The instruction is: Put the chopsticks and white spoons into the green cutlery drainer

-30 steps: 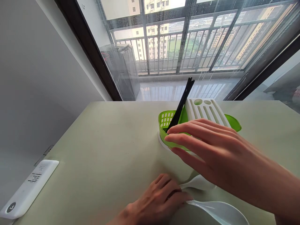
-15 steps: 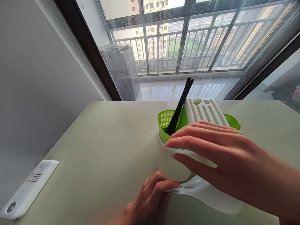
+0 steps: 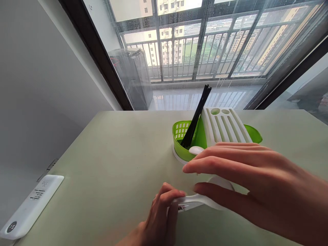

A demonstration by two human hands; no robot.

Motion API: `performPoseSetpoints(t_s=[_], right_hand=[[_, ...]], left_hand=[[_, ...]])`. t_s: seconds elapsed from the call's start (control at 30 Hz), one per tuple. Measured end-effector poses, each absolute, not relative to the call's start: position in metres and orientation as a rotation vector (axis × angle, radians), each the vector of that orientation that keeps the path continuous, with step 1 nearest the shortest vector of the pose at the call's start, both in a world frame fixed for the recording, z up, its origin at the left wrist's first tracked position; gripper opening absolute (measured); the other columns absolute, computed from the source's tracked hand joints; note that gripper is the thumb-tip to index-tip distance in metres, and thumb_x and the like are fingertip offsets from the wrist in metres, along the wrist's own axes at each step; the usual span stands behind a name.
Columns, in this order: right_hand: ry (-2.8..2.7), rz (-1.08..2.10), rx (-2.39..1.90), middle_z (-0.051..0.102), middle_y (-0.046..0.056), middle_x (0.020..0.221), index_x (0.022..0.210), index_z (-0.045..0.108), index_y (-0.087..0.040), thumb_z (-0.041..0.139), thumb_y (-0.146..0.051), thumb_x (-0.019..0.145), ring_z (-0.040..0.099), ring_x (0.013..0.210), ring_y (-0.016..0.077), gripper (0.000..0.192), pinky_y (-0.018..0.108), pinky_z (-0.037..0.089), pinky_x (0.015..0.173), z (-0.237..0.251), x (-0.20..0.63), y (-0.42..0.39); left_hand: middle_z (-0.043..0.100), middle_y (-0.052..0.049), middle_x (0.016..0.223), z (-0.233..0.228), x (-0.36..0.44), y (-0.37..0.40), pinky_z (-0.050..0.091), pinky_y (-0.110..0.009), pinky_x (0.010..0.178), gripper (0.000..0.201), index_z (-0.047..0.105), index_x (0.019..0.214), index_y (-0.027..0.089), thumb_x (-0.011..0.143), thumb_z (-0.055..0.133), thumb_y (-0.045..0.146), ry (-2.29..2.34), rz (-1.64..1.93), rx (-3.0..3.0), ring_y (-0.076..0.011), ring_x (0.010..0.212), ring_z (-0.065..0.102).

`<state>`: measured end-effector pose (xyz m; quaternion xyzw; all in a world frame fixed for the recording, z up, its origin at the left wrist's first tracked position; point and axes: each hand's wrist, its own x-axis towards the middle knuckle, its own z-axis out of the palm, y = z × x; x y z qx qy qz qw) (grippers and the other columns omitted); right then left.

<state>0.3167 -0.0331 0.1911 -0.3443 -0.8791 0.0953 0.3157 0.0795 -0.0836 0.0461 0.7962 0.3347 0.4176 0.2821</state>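
Observation:
My left hand (image 3: pixel 167 208) is closed round the handle of a white spoon (image 3: pixel 202 199), held low over the table. Small red and black print shows on a white surface beside my fingertips. My right hand (image 3: pixel 246 184) has its fingers stretched out and the thumb apart. It overlaps the far end of the spoon and hides part of it; whether they touch, I cannot tell. Behind my right hand stands a green and white cutlery holder (image 3: pixel 179 152). Black chopsticks (image 3: pixel 196 116) lean in its left basket, and a small white spoon tip (image 3: pixel 196 150) shows at its front.
The pale green table (image 3: pixel 123 153) carries the holder, whose slotted white block (image 3: pixel 225 124) rises in the middle. At the left table edge lies a white device with a round dark display (image 3: pixel 36 201). Beyond the table is a large window (image 3: pixel 194 51).
The white spoon has swung and moved left and away from me with my left hand. My right hand has dropped slightly, and a small white spoon tip at the holder now shows.

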Motion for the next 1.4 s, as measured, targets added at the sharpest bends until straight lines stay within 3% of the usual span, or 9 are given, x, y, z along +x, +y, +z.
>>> performPoseSetpoints(t_s=[0.17, 0.33, 0.57, 0.77, 1.03, 1.17, 1.4], right_hand=[[-2.335, 0.237, -0.879, 0.080, 0.003, 0.099, 0.112, 0.072, -0.026, 0.060, -0.034, 0.103, 0.077, 0.083, 0.0181, 0.017, 0.026, 0.059, 0.067, 0.192, 0.320, -0.031], [-2.342, 0.202, -0.939, 0.079, 0.005, 0.108, 0.117, 0.072, -0.027, 0.062, -0.039, 0.102, 0.077, 0.088, 0.0216, 0.022, 0.029, 0.061, 0.066, 0.189, 0.320, -0.030], [-2.385, 0.221, -0.933, 0.077, 0.006, 0.116, 0.121, 0.070, -0.027, 0.065, -0.036, 0.100, 0.077, 0.098, 0.0238, 0.024, 0.031, 0.062, 0.072, 0.186, 0.320, -0.031], [-2.400, 0.261, -0.958, 0.075, 0.001, 0.125, 0.131, 0.062, -0.034, 0.064, -0.039, 0.100, 0.075, 0.107, 0.0225, 0.032, 0.031, 0.065, 0.079, 0.189, 0.323, -0.035], [-2.376, 0.238, -1.040, 0.075, -0.006, 0.127, 0.143, 0.052, -0.040, 0.066, -0.049, 0.096, 0.076, 0.108, 0.0180, 0.050, 0.025, 0.068, 0.073, 0.185, 0.324, -0.043], [-2.363, 0.268, -1.028, 0.077, -0.008, 0.121, 0.136, 0.055, -0.041, 0.063, -0.056, 0.096, 0.078, 0.101, 0.0178, 0.043, 0.026, 0.067, 0.068, 0.184, 0.322, -0.041], [-2.316, 0.311, -1.078, 0.076, -0.011, 0.119, 0.127, 0.058, -0.042, 0.053, -0.060, 0.102, 0.076, 0.103, 0.0131, 0.032, 0.022, 0.064, 0.073, 0.184, 0.316, -0.045]], left_hand=[[0.050, -0.005, 0.104, 0.043, 0.078, -0.084, 0.054, -0.029, 0.087, 0.035, 0.047, 0.133, 0.020, 0.105, 0.031, 0.007, 0.864, 1.172, 1.959, -0.0153, 0.092, 0.052], [0.052, -0.009, 0.108, 0.041, 0.076, -0.082, 0.057, -0.036, 0.084, 0.039, 0.042, 0.143, 0.020, 0.106, 0.033, 0.011, 0.791, 1.178, 2.030, -0.0191, 0.094, 0.053], [0.046, -0.005, 0.102, 0.042, 0.081, -0.083, 0.053, -0.028, 0.075, 0.037, 0.038, 0.143, 0.023, 0.109, 0.028, 0.013, 0.775, 1.270, 1.924, -0.0152, 0.088, 0.049], [0.050, -0.006, 0.103, 0.035, 0.081, -0.088, 0.054, -0.029, 0.074, 0.027, 0.039, 0.134, 0.028, 0.109, 0.034, 0.019, 0.808, 1.337, 1.851, -0.0164, 0.089, 0.052], [0.046, -0.005, 0.103, 0.021, 0.079, -0.089, 0.054, -0.030, 0.079, 0.024, 0.037, 0.132, 0.031, 0.110, 0.034, 0.024, 0.757, 1.363, 1.794, -0.0167, 0.090, 0.053], [0.046, -0.005, 0.105, 0.029, 0.083, -0.085, 0.050, -0.027, 0.075, 0.028, 0.037, 0.135, 0.029, 0.110, 0.031, 0.019, 0.679, 1.369, 1.766, -0.0155, 0.088, 0.050], [0.044, -0.005, 0.107, 0.034, 0.085, -0.084, 0.047, -0.026, 0.074, 0.030, 0.035, 0.136, 0.030, 0.110, 0.026, 0.018, 0.645, 1.325, 1.756, -0.0161, 0.088, 0.046]])
